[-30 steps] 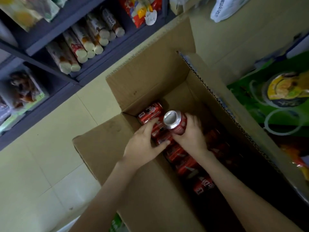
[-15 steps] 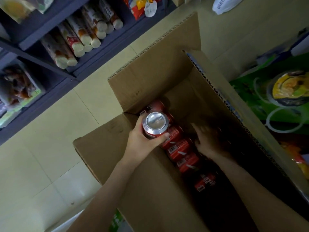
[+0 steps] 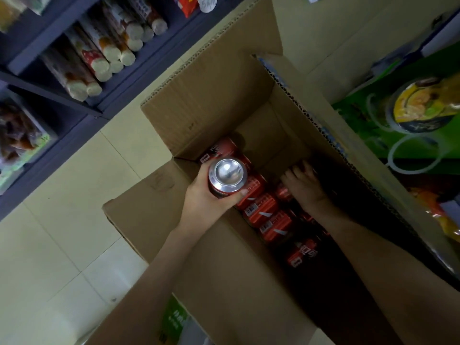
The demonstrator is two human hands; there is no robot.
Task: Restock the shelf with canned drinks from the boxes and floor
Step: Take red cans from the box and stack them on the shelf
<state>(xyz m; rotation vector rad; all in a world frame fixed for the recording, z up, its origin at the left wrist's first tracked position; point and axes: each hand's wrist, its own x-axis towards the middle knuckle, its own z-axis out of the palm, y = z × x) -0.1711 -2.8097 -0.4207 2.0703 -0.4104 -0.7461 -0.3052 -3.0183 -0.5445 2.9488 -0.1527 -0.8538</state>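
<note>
The shelf [image 3: 74, 125] occupied the upper left and was cut off by the frame edge. Tube-shaped packets [image 3: 99, 58] lay on it, their labels too blurred to read. Tiled floor [image 3: 62, 232] ran below it. The cardboard box [image 3: 211, 108] stood with its flaps open. The left hand [image 3: 206, 200] gripped one red can [image 3: 227, 175] upright at the box's left wall, silver top toward the camera. The fingers hid most of the can's body. More red cans [image 3: 263, 210] lay on their sides inside the box, the lower ones fading into shadow. The right hand [image 3: 303, 185] reached palm-down into the dark right half; whether it gripped anything could not be told. A green carton [image 3: 398, 125] sat right of the box, partly cut off.
</note>
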